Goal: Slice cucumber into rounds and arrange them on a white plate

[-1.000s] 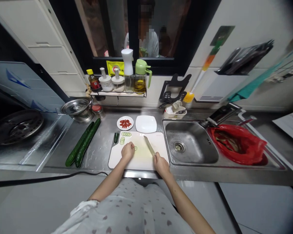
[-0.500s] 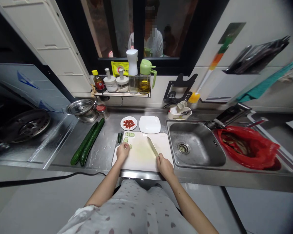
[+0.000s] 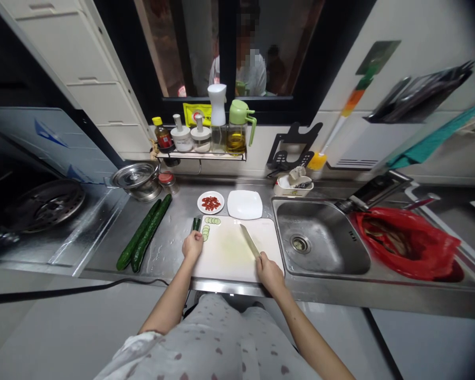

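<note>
My left hand is at the left edge of the white cutting board, its fingers closed at the lower end of short dark green cucumber pieces. Those fingers hide part of the pieces. Beside them, thin cucumber slices overlap in a short column, with another row along the board's top left. In my right hand is the handle of a kitchen knife. Its blade points up and left, lying low over or on the board; I cannot tell whether it touches.
Two whole cucumbers lie on the counter at left. Behind the board are a small plate of chopped red pieces and a white plate. The sink is at right, beside a red plastic bag. A metal pot stands back left.
My left hand has moved left, from a cucumber slice to the dark green pieces. That slice now lies at the lower end of the column. The knife has barely moved.
</note>
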`<state>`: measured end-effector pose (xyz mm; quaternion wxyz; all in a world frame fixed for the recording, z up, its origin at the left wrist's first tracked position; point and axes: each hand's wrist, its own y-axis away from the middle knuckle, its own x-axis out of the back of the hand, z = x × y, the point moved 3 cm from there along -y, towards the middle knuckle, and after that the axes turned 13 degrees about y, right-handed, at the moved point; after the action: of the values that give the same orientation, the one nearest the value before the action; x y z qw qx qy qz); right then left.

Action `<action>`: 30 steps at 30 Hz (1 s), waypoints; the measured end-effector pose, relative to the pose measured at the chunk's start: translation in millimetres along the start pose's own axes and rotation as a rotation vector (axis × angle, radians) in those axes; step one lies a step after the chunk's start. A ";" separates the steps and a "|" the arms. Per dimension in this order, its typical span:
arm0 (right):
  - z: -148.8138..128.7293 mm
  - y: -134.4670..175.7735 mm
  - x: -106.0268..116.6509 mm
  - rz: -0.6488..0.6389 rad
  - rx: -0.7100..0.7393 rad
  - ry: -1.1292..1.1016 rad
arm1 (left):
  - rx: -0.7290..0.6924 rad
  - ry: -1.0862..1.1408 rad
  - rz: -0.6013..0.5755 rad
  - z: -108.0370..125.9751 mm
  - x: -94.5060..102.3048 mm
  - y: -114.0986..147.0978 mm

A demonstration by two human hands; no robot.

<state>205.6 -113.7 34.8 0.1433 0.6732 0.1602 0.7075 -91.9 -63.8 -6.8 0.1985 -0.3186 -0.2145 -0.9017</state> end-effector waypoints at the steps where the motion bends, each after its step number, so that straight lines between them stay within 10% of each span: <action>1: -0.1 0.1 0.4 0.000 0.000 0.000 | -0.003 -0.012 -0.001 0.2 -0.2 0.5; 30: -2.4 1.5 -4.4 0.026 -0.002 -0.017 | -0.203 -0.124 0.038 54.8 -28.7 -9.5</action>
<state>203.4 -116.9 31.4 0.1360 0.6811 0.1494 0.7037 -49.1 -21.5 10.4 0.1687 -0.3961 -0.1277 -0.8935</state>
